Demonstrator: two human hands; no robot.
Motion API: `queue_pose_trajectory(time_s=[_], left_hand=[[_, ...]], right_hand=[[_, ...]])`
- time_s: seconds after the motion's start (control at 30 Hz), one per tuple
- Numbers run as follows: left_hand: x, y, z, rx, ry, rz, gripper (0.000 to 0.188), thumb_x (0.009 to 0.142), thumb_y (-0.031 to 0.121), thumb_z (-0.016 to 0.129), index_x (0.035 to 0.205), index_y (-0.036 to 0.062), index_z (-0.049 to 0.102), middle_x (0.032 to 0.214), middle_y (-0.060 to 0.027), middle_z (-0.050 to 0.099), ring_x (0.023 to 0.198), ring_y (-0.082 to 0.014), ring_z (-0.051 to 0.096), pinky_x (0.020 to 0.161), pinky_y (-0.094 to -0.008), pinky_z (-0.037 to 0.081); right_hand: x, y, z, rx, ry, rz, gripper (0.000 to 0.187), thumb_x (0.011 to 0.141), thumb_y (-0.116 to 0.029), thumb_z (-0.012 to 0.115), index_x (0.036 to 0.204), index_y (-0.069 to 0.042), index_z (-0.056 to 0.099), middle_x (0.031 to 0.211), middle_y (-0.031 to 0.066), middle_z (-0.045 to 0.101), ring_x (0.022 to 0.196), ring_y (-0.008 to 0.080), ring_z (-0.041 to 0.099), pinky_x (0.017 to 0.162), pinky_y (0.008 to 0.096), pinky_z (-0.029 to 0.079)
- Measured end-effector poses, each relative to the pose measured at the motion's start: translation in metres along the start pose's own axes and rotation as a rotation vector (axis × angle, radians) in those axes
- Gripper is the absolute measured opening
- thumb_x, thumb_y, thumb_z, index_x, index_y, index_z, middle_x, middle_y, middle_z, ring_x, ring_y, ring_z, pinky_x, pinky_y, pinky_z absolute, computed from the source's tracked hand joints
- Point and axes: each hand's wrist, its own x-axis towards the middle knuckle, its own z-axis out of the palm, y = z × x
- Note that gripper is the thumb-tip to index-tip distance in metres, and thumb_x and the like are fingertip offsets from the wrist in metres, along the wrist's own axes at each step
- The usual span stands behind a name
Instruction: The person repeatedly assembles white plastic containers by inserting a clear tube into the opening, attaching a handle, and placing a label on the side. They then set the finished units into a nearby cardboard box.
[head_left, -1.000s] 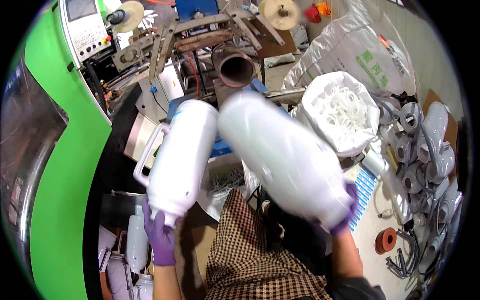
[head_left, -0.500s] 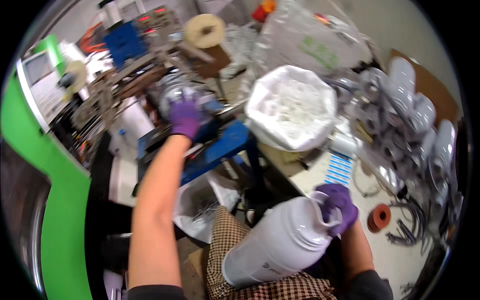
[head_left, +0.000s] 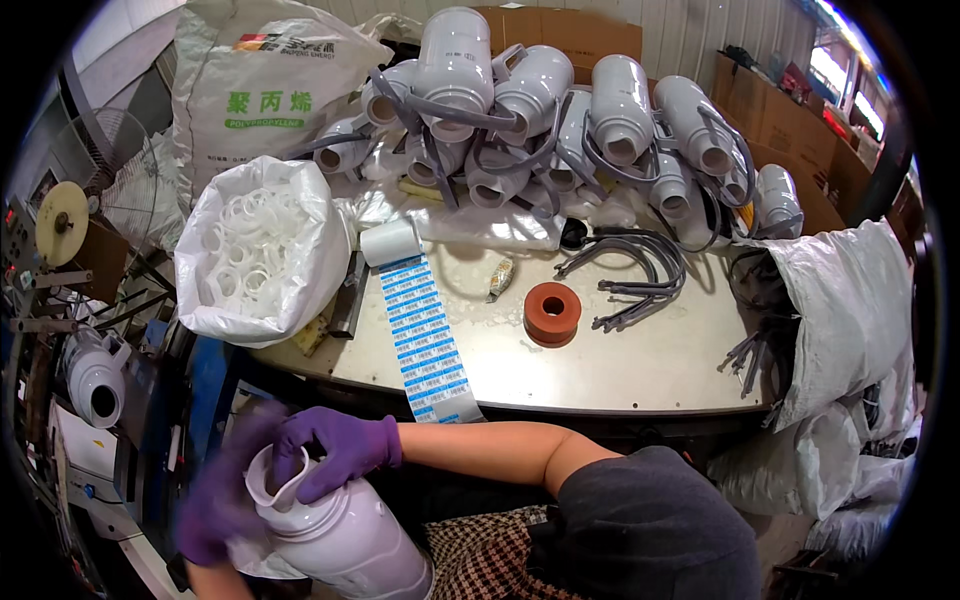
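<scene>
A pale grey plastic jug shell rests against my lap, its mouth tilted up and to the left. My right hand, in a purple glove, is closed on the rim of the mouth, with fingers reaching inside. Close to the left side of that mouth is my left hand, also gloved in purple. Motion smears its fingers, so whether it touches the jug cannot be made out. Another similar shell sits at the machine on the far left, apart from both hands.
On the table lie a blue-and-white label strip, a reddish-brown ring-shaped roll and several grey straps. A white sack holds translucent rings. Several jug shells are heaped behind. White sacks stand at right.
The view has swung right, toward the table. My left hand has left the machine and come beside the jug's mouth. The jug now leans left, my right hand still at its rim.
</scene>
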Motion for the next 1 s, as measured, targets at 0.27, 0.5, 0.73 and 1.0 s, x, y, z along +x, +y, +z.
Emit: queue_pose_trajectory(time_s=[0.27,0.5,0.73,1.0], left_hand=[[-0.054,-0.047,0.001,-0.02,0.428,0.161,0.034,0.061,0.023,0.08,0.084,0.0034,0.063,0.137,-0.0288,0.058,0.113,-0.0377,0.064,0.1,-0.0472,0.049],[-0.114,-0.072,-0.04,-0.198,0.958,0.049,0.077,0.093,0.055,0.06,0.138,-0.0074,0.055,0.125,-0.0205,0.065,0.109,-0.0263,0.065,0.095,-0.0398,0.054],[-0.074,-0.154,-0.002,-0.253,0.946,-0.268,0.038,0.099,0.027,0.057,0.119,-0.003,0.07,0.106,-0.0108,0.071,0.095,-0.0199,0.067,0.088,-0.0333,0.052],[-0.132,-0.178,-0.014,-0.327,1.12,-0.229,0.035,0.098,0.026,0.06,0.116,-0.0023,0.071,0.105,-0.0108,0.071,0.096,-0.02,0.067,0.088,-0.0331,0.053]], right_hand=[[-0.076,-0.034,-0.037,-0.535,0.25,-0.076,0.051,0.086,-0.019,0.081,0.133,-0.008,0.066,0.11,0.0084,0.066,0.108,0.0195,0.064,0.093,0.0332,0.052],[-0.237,-0.15,-0.236,-1.686,1.052,0.395,0.035,0.093,-0.029,0.071,0.119,-0.006,0.072,0.095,0.0165,0.074,0.088,0.0332,0.071,0.08,0.0413,0.056],[-0.424,-0.214,-0.421,-1.461,1.077,1.518,0.076,0.102,-0.063,0.03,0.157,-0.012,0.04,0.161,0.0198,0.036,0.149,0.0372,0.035,0.124,0.0436,0.027],[-0.453,-0.218,-0.455,-1.752,1.145,1.281,0.064,0.102,-0.054,0.042,0.148,-0.01,0.049,0.138,0.0261,0.056,0.128,0.0443,0.052,0.108,0.0504,0.04]])
